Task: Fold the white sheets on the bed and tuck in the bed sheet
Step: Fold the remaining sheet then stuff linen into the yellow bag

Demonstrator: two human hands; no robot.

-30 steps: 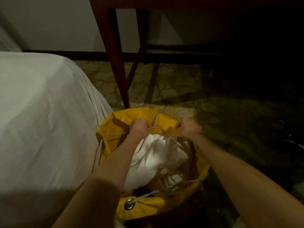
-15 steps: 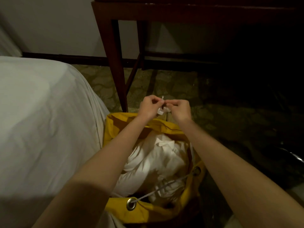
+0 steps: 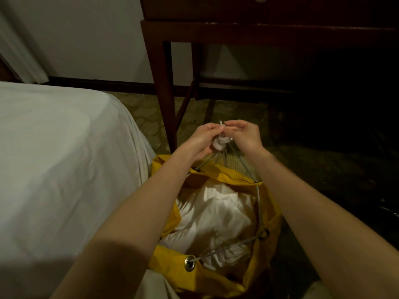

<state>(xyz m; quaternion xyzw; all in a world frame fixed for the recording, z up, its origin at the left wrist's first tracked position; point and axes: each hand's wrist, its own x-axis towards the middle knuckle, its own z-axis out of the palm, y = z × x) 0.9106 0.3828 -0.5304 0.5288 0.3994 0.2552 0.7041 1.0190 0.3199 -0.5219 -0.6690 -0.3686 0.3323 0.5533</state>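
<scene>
Both hands are meeting above the far rim of a yellow fabric laundry bag [image 3: 207,277] that is standing on the floor just beside the bed. The left hand [image 3: 201,138] is curling its fingers around a small white toggle [image 3: 219,143] threaded on the grey drawstring cord [image 3: 235,242], so its grip is holding the toggle and the cord bunched at it. The right hand [image 3: 245,134] is pinching the short white cord end [image 3: 221,124] that is sticking up above the toggle, its thumb and forefinger pressing together in a narrow grip on that end. The two hands are nearly touching at the fingertips.

From the toggle, several strands of the cord are running down to the bag's rim and passing through metal eyelets [image 3: 190,261] in the yellow fabric; one strand is stretching across the open mouth between a near eyelet and one on the right side. The bag's mouth is gaping open, and crumpled white sheets [image 3: 213,214] are lying bundled inside it, filling it close to the rim.

A white fitted bed sheet [image 3: 60,169] is covering the mattress to the left, lying smooth over the rounded corner, with its side hanging down against the bag. A dark wooden table [image 3: 166,93] on slim legs is standing against the wall beyond the bag, over a patterned carpet [image 3: 146,124].
</scene>
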